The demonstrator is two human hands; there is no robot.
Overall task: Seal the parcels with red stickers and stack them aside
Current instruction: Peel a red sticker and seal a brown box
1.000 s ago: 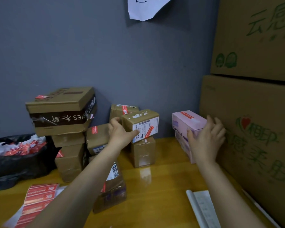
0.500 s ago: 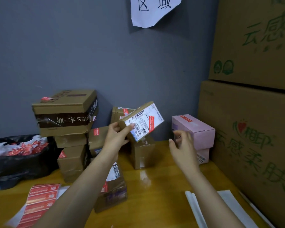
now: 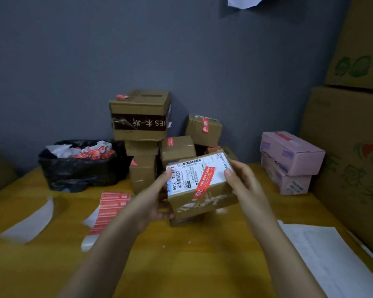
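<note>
Seemingly scuffed brown parcel, white label, red sticker.

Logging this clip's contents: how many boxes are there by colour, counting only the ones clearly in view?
Brown parcels: 6, one gripped by left hand and right hand; others partly hidden behind it are uncounted.
Pink boxes: 2
Large cartons: 2
Total: 10
</note>
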